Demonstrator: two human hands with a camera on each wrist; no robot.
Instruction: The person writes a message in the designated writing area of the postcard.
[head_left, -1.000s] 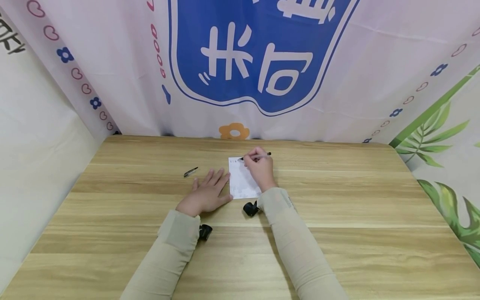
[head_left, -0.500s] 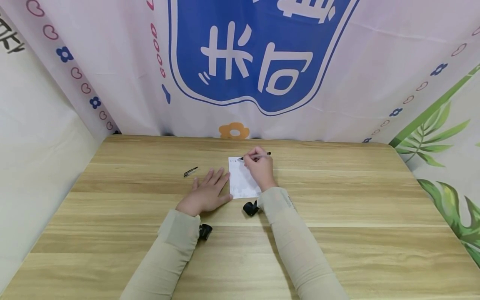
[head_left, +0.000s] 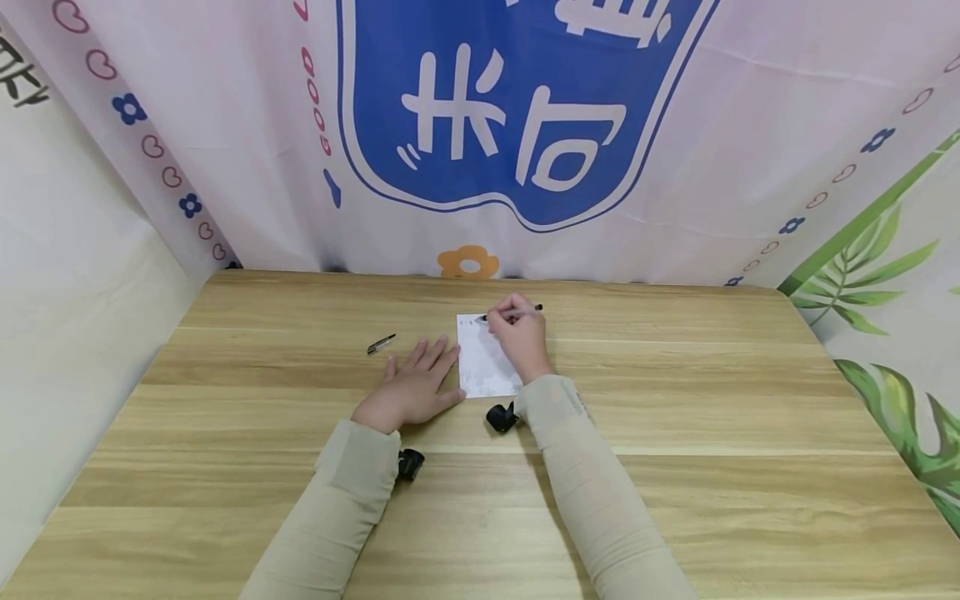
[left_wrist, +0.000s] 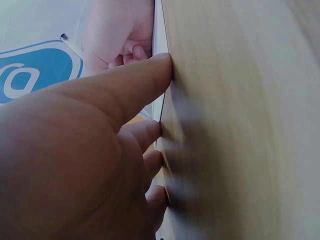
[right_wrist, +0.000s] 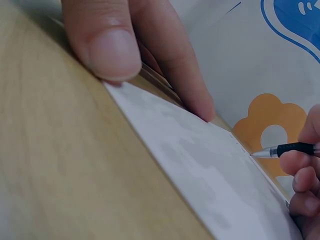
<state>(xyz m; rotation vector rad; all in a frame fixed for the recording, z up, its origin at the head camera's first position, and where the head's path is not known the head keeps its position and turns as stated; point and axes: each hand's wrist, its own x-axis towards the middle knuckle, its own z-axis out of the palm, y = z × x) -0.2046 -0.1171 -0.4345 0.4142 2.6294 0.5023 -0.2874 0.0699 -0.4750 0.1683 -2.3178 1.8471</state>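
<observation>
A white sheet of paper lies on the wooden table, with a few small marks along its top edge. My right hand pinches a pen, whose tip meets the paper near the top. In the right wrist view the pen shows a clear tip and a dark grip. Flat on the table to the left, my left hand has its fingers spread. Its thumb and index fingertip press the paper's left edge, as the right wrist view shows with the paper under the thumb.
A pen cap with a clip lies on the table beyond my left hand. Small black wrist cameras sit by both cuffs. A printed curtain hangs behind the table's far edge.
</observation>
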